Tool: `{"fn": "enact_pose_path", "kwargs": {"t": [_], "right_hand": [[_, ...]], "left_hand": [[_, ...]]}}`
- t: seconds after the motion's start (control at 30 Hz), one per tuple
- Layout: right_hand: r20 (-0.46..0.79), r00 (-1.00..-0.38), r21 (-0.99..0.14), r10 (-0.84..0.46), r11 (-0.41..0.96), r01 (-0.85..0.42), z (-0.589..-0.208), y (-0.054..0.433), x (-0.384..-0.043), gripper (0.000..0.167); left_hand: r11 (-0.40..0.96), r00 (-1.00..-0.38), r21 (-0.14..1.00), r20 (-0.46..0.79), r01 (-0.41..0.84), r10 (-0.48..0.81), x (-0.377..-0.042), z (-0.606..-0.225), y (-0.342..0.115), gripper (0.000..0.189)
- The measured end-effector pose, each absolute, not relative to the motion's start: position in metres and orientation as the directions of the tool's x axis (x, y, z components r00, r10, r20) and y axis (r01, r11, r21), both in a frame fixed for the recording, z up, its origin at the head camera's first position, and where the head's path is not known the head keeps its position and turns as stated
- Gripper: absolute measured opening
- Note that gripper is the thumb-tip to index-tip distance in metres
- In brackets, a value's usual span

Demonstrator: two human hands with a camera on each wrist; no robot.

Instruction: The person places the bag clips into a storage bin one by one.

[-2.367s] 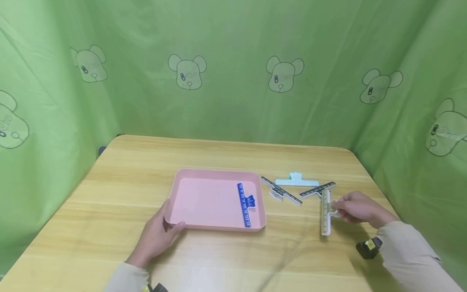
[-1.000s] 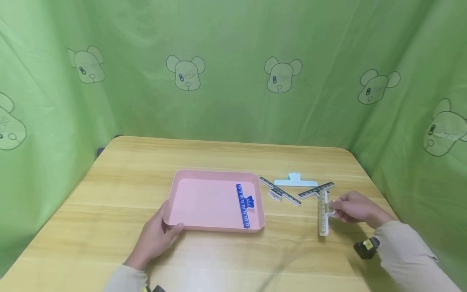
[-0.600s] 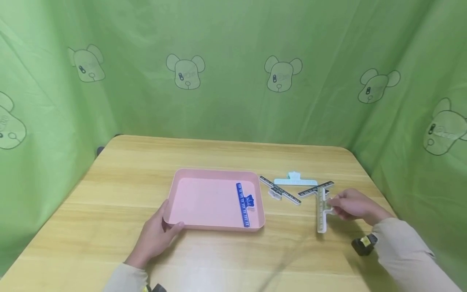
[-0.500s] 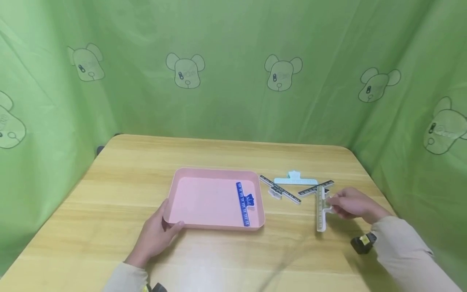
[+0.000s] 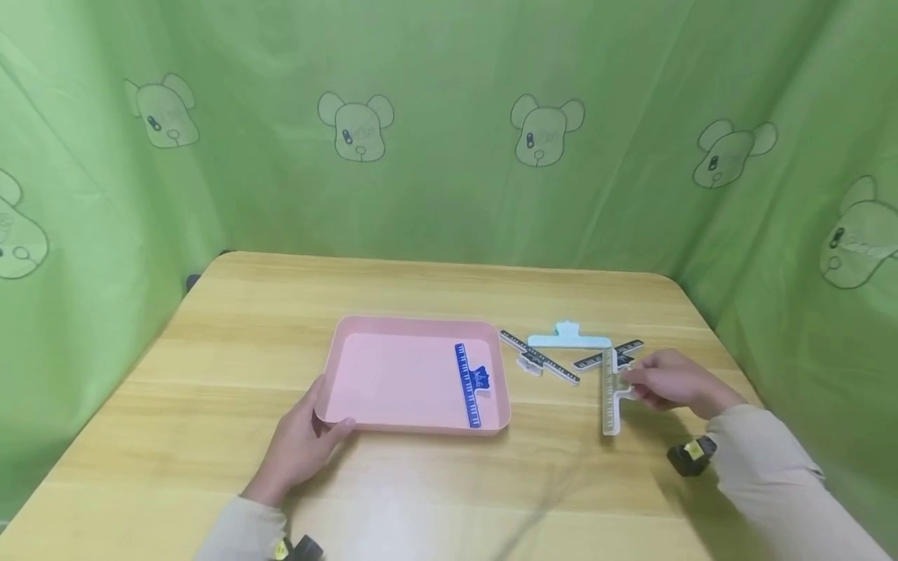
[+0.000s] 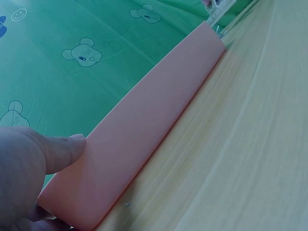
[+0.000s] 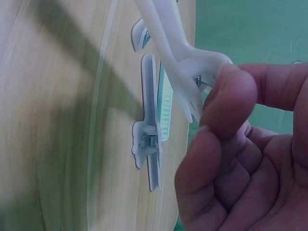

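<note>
My left hand (image 5: 298,444) grips the near left corner of a pink tray (image 5: 400,382). In the left wrist view its thumb (image 6: 67,149) lies against the tray's outer wall (image 6: 139,120). A blue clip (image 5: 468,386) with a piano-key pattern lies inside the tray, at its right side. My right hand (image 5: 677,382) pinches the handle of a white piano-key clip (image 5: 609,397), held above the table; the right wrist view shows the spring of this clip (image 7: 168,43) by the fingertips. Behind it a black piano-key clip (image 5: 592,361) is partly hidden.
Right of the tray, another black piano-key clip (image 5: 543,360) lies slanted, close to the tray's wall. A light blue clip (image 5: 568,340) lies behind the black ones. The wooden table (image 5: 210,374) is enclosed by a green curtain (image 5: 449,202) on its far side and both flanks.
My right hand has carried the white clip a little to the left, and it now covers more of the black clip behind. The left hand and tray stay in place; the head view tilts slightly.
</note>
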State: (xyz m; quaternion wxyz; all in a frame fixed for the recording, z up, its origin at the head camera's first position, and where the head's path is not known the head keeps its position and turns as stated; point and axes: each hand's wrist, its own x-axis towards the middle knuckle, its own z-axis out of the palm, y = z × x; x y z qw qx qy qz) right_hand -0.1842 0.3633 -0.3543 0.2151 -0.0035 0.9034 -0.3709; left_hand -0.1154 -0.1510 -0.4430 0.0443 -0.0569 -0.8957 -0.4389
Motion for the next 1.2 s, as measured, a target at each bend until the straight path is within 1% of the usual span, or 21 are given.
{"fn": "enact_pose_path", "kwargs": {"t": [0.33, 0.6, 0.93, 1.2], "right_hand": [[-0.37, -0.917, -0.669, -0.148, 0.727, 0.153, -0.354, 0.356, -0.184, 0.023], [-0.367, -0.92, -0.675, -0.139, 0.72, 0.161, -0.354, 0.35, -0.185, 0.022], [-0.361, -0.915, -0.682, -0.181, 0.721, 0.126, -0.347, 0.347, -0.188, 0.025], [-0.362, -0.917, -0.679, -0.168, 0.721, 0.136, -0.349, 0.345, -0.191, 0.025]], "left_hand": [[0.61, -0.987, 0.777, 0.147, 0.156, 0.066, -0.113, -0.442, -0.151, 0.084], [0.625, -0.991, 0.77, 0.119, 0.13, 0.06, -0.111, -0.444, -0.152, 0.086], [0.626, -0.988, 0.766, 0.133, 0.149, 0.073, -0.114, -0.443, -0.152, 0.086], [0.629, -0.989, 0.764, 0.129, 0.146, 0.073, -0.114, -0.442, -0.152, 0.087]]}}
